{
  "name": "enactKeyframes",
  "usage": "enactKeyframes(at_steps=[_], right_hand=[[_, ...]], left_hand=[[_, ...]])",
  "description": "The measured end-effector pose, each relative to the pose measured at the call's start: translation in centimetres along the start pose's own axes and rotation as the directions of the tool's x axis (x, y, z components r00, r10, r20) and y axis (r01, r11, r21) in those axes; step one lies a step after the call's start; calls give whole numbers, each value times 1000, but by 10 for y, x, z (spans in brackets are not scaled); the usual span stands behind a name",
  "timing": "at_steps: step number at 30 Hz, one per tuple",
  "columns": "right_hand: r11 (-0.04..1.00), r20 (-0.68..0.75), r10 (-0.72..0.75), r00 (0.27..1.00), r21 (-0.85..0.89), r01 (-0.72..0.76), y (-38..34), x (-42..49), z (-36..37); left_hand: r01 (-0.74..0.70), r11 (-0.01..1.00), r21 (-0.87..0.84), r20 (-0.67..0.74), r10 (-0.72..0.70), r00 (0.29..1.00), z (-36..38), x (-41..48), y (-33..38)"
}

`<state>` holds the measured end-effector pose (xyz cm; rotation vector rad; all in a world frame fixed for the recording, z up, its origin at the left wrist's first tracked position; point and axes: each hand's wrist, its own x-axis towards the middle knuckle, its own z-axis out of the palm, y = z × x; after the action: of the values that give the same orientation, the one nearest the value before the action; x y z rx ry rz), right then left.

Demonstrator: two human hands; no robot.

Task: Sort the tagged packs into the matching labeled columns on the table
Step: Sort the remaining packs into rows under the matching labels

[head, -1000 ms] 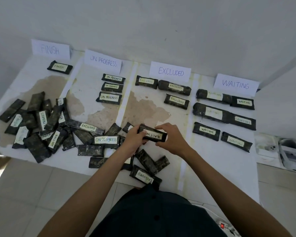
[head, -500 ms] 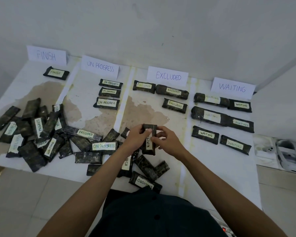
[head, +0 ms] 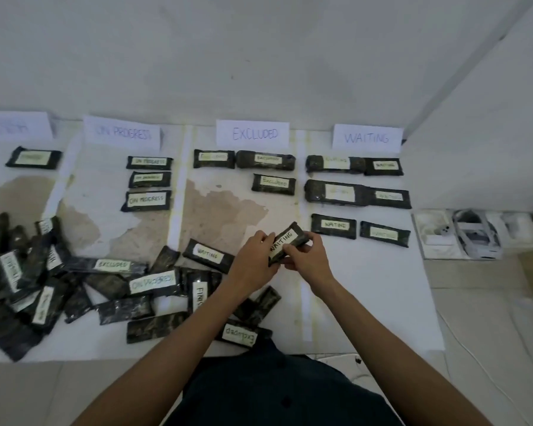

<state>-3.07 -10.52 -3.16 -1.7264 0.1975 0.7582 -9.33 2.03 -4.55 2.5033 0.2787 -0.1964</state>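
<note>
Both hands hold one dark pack tagged WAITING [head: 285,242], tilted, over the line between the EXCLUDED and WAITING columns. My left hand [head: 253,261] grips its lower left end; my right hand [head: 306,256] pinches its lower right side. Paper signs stand at the back: FINISH [head: 16,126], ON PROGRESS [head: 122,132], EXCLUDED [head: 253,133], WAITING [head: 366,137]. Several sorted packs lie in the WAITING column [head: 333,226]. Another WAITING pack [head: 208,256] lies loose left of my hands.
A heap of unsorted dark packs [head: 37,281] covers the table's left front. An EXCLUDED pack [head: 239,335] lies upside down near the front edge. A white tray with devices [head: 474,235] sits right of the table. Bare tabletop [head: 366,287] shows below the WAITING packs.
The held WAITING pack has been turned from upright to tilted and carried right toward the WAITING column. The view has shifted right and closer.
</note>
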Motion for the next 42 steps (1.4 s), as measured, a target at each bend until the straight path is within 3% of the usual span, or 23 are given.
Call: enactKeyframes(at_steps=[4, 8, 14, 20, 25, 29, 33, 38, 42], right_hand=[[977, -138, -83, 987, -205, 54, 15, 6, -44], [940, -244, -93, 965, -342, 4, 27, 16, -93], [896, -278, -59, 959, -438, -72, 42, 40, -138], [870, -316, -57, 947, -481, -108, 55, 56, -145], [798, -355, -139, 925, -593, -108, 54, 50, -138], [708, -322, -228, 919, -703, -70, 52, 34, -121], [709, -177, -263, 948, -702, 66, 53, 21, -98], [718, 11, -248, 969, -669, 192, 62, 6, -62], [699, 86, -222, 971, -681, 220, 68, 0, -45]], left_hand=[[-41, 999, -34, 49, 43, 998, 27, 23, 26], [-132, 983, 128, 95, 121, 988, 55, 46, 46], [-187, 979, 83, 116, 177, 977, 95, 71, 70], [-142, 990, -19, 123, 143, 982, 106, 81, 69], [-174, 983, 51, 53, 172, 984, 97, 74, 61], [-114, 993, 9, 48, 114, 992, 73, 54, 37], [31, 999, 29, 95, -33, 995, 51, 18, 4], [111, 960, 255, 169, -158, 973, 52, -31, -18], [108, 939, 328, 208, -183, 961, 69, -43, -12]])
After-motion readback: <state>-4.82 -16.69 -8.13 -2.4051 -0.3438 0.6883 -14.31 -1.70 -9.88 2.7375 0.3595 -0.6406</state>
